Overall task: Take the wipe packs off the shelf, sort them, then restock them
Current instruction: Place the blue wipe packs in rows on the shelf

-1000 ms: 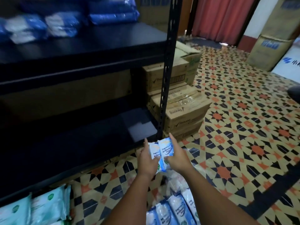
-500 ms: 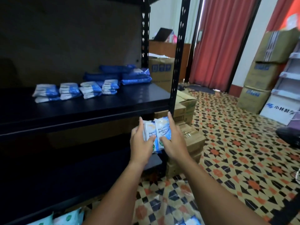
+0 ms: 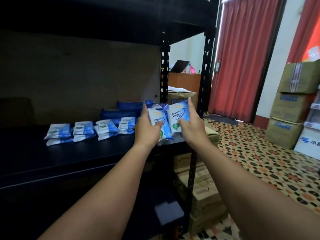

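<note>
My left hand (image 3: 147, 129) holds a white-and-blue wipe pack (image 3: 160, 121) upright, thumb across its front. My right hand (image 3: 191, 125) holds a second wipe pack (image 3: 178, 115) of the same kind beside it. Both packs hover over the right end of the black shelf (image 3: 69, 156). On that shelf a row of small white-and-blue packs (image 3: 90, 129) lies in low stacks. Behind them sit larger dark blue packs (image 3: 119, 112).
A black upright post (image 3: 205, 70) stands just right of my hands. Cardboard boxes (image 3: 206, 193) are stacked on the patterned floor under and beside the shelf. More cartons (image 3: 292, 108) rise at the far right near a red curtain (image 3: 242, 54).
Both hands rose from floor level with the two packs and now hold them over the middle shelf's right end. The view tilted upward with them.
</note>
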Tool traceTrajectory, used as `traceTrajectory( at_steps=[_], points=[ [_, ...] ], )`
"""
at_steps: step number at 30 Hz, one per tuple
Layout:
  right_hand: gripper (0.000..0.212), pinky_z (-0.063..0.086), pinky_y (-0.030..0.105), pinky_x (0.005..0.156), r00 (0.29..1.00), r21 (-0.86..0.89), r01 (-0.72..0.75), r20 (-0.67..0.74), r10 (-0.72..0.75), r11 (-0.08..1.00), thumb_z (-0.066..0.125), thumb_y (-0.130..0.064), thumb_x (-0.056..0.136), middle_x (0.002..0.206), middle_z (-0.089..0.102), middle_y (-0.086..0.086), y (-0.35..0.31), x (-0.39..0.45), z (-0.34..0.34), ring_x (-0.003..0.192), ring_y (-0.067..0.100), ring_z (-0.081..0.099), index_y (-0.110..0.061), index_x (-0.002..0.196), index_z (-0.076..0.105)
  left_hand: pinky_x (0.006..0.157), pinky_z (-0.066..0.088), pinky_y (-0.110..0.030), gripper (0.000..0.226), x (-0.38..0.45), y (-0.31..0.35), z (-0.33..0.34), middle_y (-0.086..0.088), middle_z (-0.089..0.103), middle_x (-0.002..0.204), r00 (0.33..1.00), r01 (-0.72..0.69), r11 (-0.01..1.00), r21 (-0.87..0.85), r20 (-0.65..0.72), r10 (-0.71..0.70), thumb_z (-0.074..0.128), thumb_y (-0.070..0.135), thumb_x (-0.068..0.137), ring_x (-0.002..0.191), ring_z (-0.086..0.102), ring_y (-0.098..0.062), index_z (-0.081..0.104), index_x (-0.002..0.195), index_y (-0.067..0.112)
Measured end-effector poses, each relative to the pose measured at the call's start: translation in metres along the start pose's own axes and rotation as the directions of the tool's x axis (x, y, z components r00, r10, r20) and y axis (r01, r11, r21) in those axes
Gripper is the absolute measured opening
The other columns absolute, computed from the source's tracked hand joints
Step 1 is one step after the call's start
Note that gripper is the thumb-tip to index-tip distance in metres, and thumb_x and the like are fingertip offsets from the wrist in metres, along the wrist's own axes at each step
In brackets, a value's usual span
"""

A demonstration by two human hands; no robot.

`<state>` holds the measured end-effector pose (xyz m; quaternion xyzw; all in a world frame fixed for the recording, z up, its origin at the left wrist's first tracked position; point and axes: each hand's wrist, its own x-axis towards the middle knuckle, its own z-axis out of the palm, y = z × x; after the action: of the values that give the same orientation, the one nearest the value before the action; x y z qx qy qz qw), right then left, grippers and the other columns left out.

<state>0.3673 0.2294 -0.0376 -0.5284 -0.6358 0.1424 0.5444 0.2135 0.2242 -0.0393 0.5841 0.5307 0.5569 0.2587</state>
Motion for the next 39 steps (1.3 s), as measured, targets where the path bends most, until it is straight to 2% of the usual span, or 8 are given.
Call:
traceTrajectory(
  at_steps=[3,7,11,16,22,31,35,39],
  points=[
    [0.066,0.051,0.024,0.06,0.994,-0.002,-0.105,-0.015,0.105,0.994,0.057,-0.006,0.095,0.111,0.059,0.004,0.015,0.027,0.015,0.088,0.021,0.066,-0.037,0.15,0.039,0.116,0.034,-0.037,0.081,0.03,-0.006,0.007,-0.008,0.032,0.162,0.988,0.145,0.978,0.148,0.034,-0.152,0.064,0.025,0.098,0.146,0.034,-0.03,0.015,0.161,0.017],
    [0.008,0.036,0.029,0.077,0.979,-0.189,-0.199,-0.001,0.203,0.962,0.06,-0.025,0.098,0.121,0.062,0.013,0.044,0.045,0.038,0.105,0.028,0.058,-0.025,0.105,0.062,0.096,0.042,-0.034,0.052,0.052,-0.015,0.016,-0.017,0.049,0.148,0.969,0.229,0.924,0.306,0.015,-0.245,0.055,0.032,0.103,0.133,0.048,-0.034,0.046,0.145,0.004],
    [0.024,0.042,0.033,0.085,0.994,-0.298,-0.077,0.05,0.097,0.951,0.057,-0.034,0.099,0.126,0.062,0.012,0.044,0.04,0.042,0.111,0.028,0.059,-0.018,0.111,0.07,0.105,0.038,-0.032,0.054,0.052,-0.022,0.016,-0.011,0.044,0.153,0.986,0.109,0.932,0.345,0.08,-0.145,0.052,0.042,0.103,0.139,0.042,-0.028,0.047,0.149,0.014],
    [0.049,0.042,0.039,0.108,0.967,-0.416,0.014,0.236,0.093,0.909,0.063,-0.031,0.085,0.153,0.031,0.007,0.036,0.02,0.035,0.123,0.032,0.054,-0.025,0.133,0.061,0.11,0.034,-0.026,0.057,0.026,-0.028,0.005,-0.002,0.051,0.147,0.978,-0.09,0.911,0.402,0.21,0.004,0.074,0.037,0.087,0.136,0.045,-0.02,0.057,0.141,0.024],
    [0.055,0.045,0.034,0.1,0.972,-0.48,0.008,0.208,0.105,0.877,0.063,-0.006,0.089,0.149,0.031,0.005,0.042,0.032,0.045,0.121,0.03,0.054,-0.024,0.14,0.055,0.108,0.032,-0.028,0.055,0.037,-0.042,0.015,-0.004,0.048,0.142,0.972,-0.178,0.837,0.518,0.226,0.066,0.058,0.001,0.091,0.135,0.039,-0.023,0.056,0.141,0.026],
    [0.044,0.044,0.04,0.097,0.971,-0.577,-0.006,0.193,0.143,0.816,0.058,-0.01,0.093,0.135,0.036,0.013,0.055,0.077,0.08,0.117,0.038,0.049,-0.021,0.134,0.049,0.1,0.042,-0.036,0.062,0.084,-0.062,0.037,-0.011,0.045,0.141,0.975,-0.185,0.776,0.603,0.209,0.07,0.049,-0.005,0.089,0.123,0.052,-0.033,0.052,0.142,0.028],
    [0.048,0.043,0.042,0.099,0.969,-0.584,-0.003,0.2,0.147,0.812,0.057,-0.012,0.093,0.136,0.035,0.015,0.061,0.086,0.086,0.119,0.038,0.048,-0.022,0.138,0.045,0.101,0.042,-0.04,0.061,0.094,-0.069,0.041,-0.012,0.038,0.146,0.976,-0.167,0.784,0.598,0.212,0.046,0.051,0.003,0.091,0.125,0.05,-0.035,0.048,0.145,0.029],
    [0.047,0.041,0.043,0.101,0.969,-0.585,0.007,0.203,0.138,0.811,0.055,-0.014,0.094,0.139,0.034,0.015,0.065,0.087,0.087,0.122,0.037,0.043,-0.023,0.139,0.042,0.101,0.043,-0.043,0.05,0.096,-0.073,0.045,-0.016,0.035,0.148,0.974,-0.195,0.767,0.612,0.211,0.08,0.059,0.033,0.096,0.122,0.052,-0.038,0.049,0.144,0.024]
  ],
)
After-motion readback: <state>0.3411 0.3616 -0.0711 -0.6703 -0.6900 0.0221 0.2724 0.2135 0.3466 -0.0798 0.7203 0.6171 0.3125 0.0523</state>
